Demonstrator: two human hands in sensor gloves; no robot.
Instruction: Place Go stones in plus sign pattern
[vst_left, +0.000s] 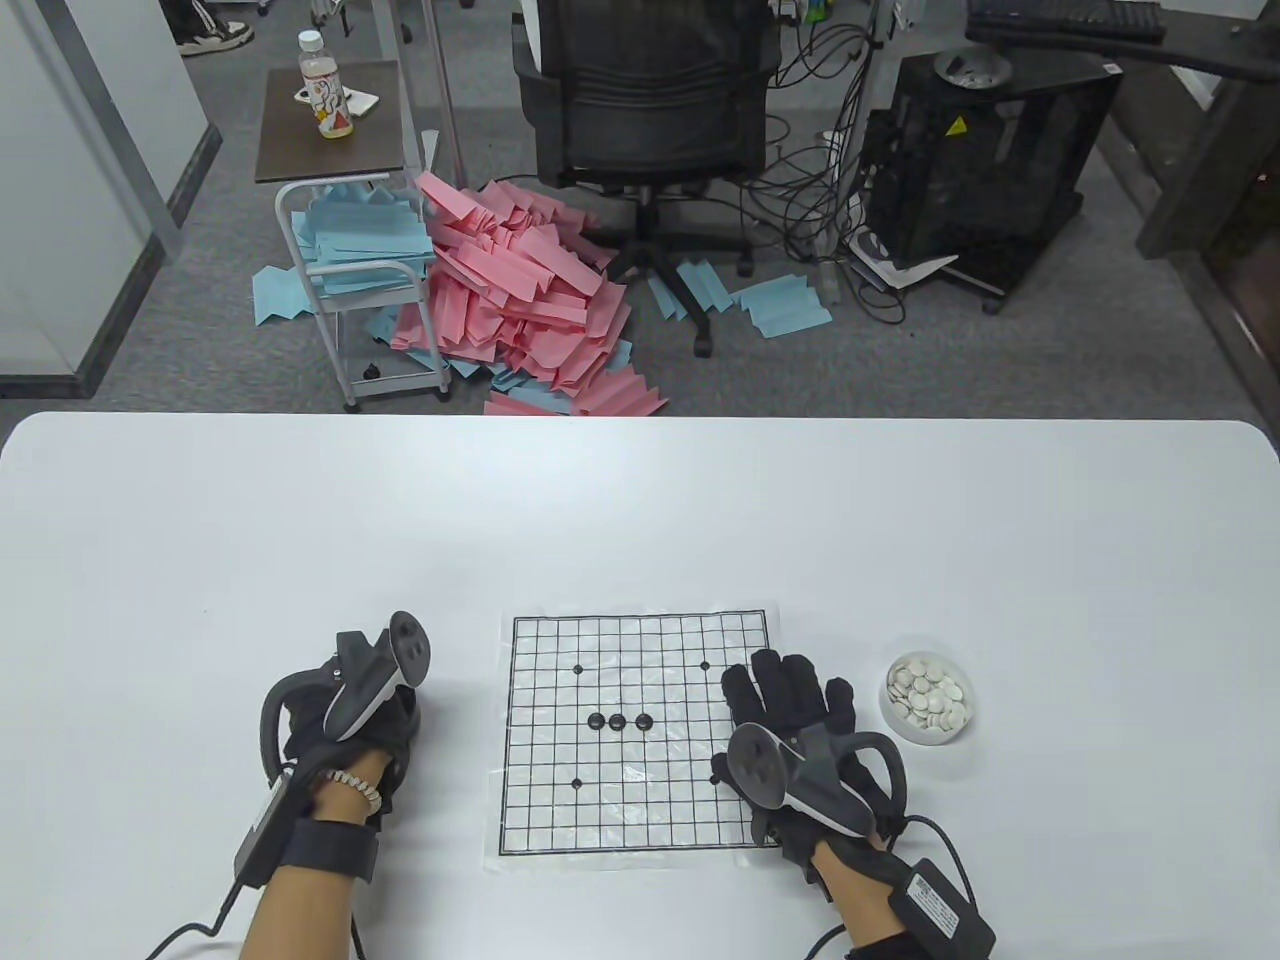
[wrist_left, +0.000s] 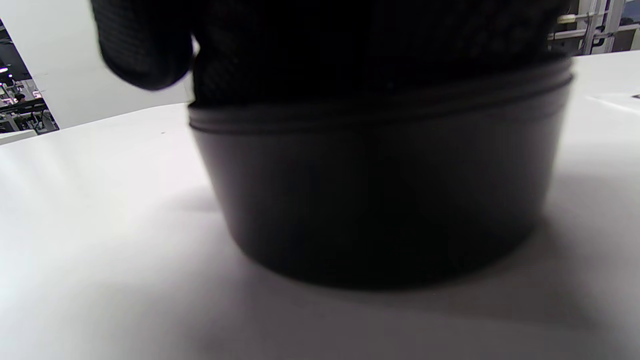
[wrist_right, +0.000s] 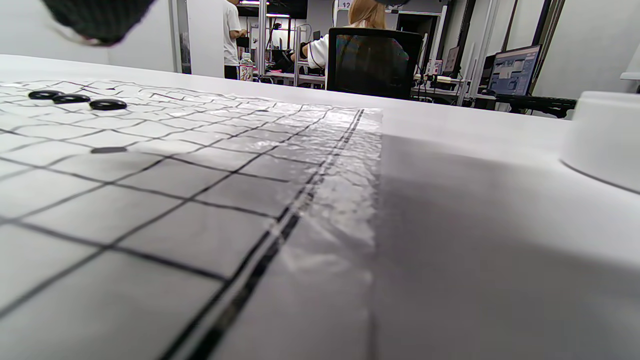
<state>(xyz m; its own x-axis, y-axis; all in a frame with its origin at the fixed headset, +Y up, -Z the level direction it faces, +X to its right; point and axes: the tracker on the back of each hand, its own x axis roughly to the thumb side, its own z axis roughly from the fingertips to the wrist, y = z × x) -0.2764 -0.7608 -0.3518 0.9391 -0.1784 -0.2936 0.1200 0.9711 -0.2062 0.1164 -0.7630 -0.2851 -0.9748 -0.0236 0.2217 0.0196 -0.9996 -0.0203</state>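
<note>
At table centre, three black stones line the board, plus unfinished.
My right hand lies flat, fingers spread, at the board's 3 o'clock edge; my left hand covers the black bowl, grip unclear; lifting either could drag the sheet, scattering stones.

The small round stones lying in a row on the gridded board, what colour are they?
Black: three glossy round stones on the board, clearest in the table view.

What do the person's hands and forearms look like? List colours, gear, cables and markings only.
Both the left hand and the right hand wear black sensor gloves with grey-and-black trackers on their backs. Black wrist straps carry small boxes, the right one bearing a white label, with black cables. The left wrist has a beaded bracelet. Forearms are bare.
</note>
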